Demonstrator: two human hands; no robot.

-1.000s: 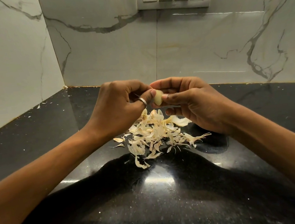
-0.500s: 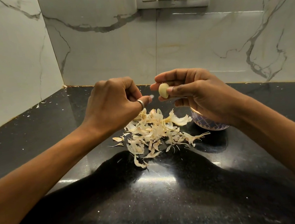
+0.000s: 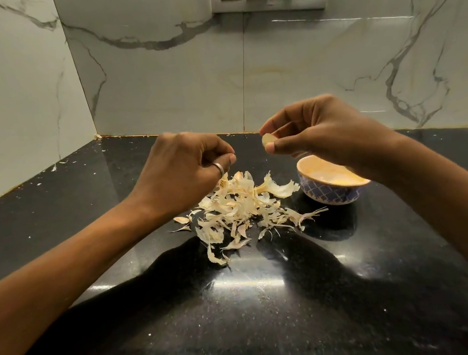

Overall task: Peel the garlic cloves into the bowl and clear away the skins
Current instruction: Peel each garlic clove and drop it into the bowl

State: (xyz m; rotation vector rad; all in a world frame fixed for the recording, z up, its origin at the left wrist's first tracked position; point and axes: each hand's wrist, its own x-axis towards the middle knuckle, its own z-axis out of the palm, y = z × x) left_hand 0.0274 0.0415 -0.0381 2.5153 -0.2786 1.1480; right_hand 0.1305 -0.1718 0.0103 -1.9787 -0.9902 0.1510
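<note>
Right hand [image 3: 324, 132] pinches a small pale peeled garlic clove [image 3: 268, 145] just up-left of the little blue-patterned ceramic bowl [image 3: 328, 195]. I'd move it over the rim and drop it low. Left hand [image 3: 185, 171] is curled, fingertips together, and I can't tell if it's holding skin. A papery skin heap [image 3: 239, 208] sits just left of the bowl on the glossy black counter [image 3: 243, 322], not in the way.

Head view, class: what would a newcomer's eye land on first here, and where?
The pale heap of garlic skins at the middle of the black counter stands out first. Above it the right hand pinches a peeled clove, and a blue-patterned bowl stands just right of the heap.
</note>
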